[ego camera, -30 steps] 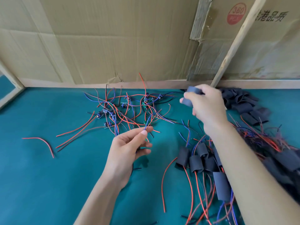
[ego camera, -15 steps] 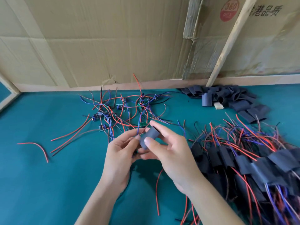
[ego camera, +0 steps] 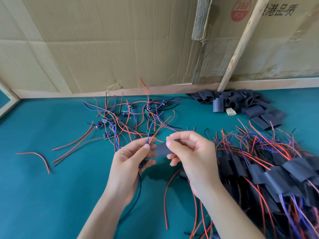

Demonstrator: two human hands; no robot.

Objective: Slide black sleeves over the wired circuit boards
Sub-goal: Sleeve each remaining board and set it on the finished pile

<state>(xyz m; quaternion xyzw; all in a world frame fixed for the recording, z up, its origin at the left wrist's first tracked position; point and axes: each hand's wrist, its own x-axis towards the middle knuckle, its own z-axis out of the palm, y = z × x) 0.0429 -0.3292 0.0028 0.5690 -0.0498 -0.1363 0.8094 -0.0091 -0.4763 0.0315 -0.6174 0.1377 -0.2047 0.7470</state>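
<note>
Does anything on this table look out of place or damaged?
A single red wire lies alone at the far left of the teal table, apart from the tangle of wired boards. A small pale block sits among the black sleeves. The cardboard backing is torn near its bottom edge.

- Tabletop (ego camera: 51, 195): teal.
- Sleeves (ego camera: 241, 104): black.
- Wires (ego camera: 131, 116): red, blue, black.
- Circuit boards (ego camera: 148, 113): green.
- Cardboard (ego camera: 112, 45): tan, with a red round stamp (ego camera: 240, 10).

Sleeve meets wires, above the green mat (ego camera: 51, 195)

Right hand (ego camera: 193, 159) pinches black sleeve (ego camera: 162, 149); left hand (ego camera: 131, 161) pinches blue/red wires (ego camera: 155, 125) just left of it (board hidden). Bare boards (ego camera: 120, 118) behind the sleeve, sleeved pile (ego camera: 276, 169) right.
</note>
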